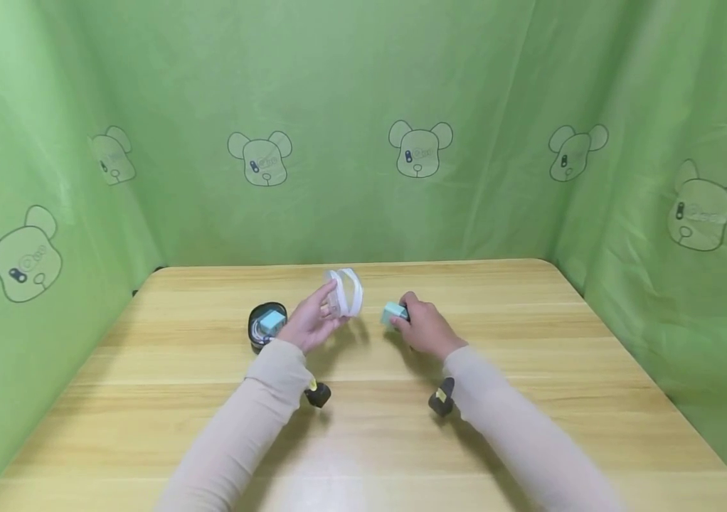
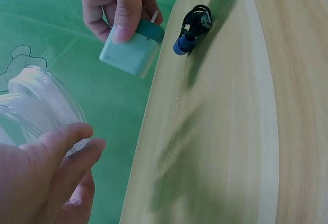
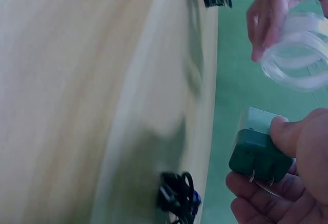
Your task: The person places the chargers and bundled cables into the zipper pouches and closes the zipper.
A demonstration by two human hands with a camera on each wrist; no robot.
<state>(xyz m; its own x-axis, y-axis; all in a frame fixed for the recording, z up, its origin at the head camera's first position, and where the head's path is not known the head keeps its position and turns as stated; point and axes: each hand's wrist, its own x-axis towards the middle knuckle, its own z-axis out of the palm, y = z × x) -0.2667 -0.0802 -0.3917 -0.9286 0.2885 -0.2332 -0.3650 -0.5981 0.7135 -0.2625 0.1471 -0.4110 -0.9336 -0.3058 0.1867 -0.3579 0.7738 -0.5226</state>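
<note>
My left hand [image 1: 311,321] grips a clear, rounded case [image 1: 352,293] with white bands, held above the table with its rims apart. To the right, my right hand [image 1: 429,328] pinches a light-teal charger plug [image 3: 260,149] between thumb and fingers. In the right wrist view its two metal prongs point toward the lower edge. A coiled black cable [image 2: 196,23] with a blue end lies on the table near the right hand. Beside the left forearm stands an open black case [image 1: 253,337], with a light-blue block [image 1: 272,321] and pale cables inside.
The wooden table [image 1: 376,441] has green curtains [image 1: 351,206] printed with bear heads around its back and sides. Small black devices are strapped at both wrists, the left device [image 1: 319,395] and the right device [image 1: 442,400] hanging below the sleeves.
</note>
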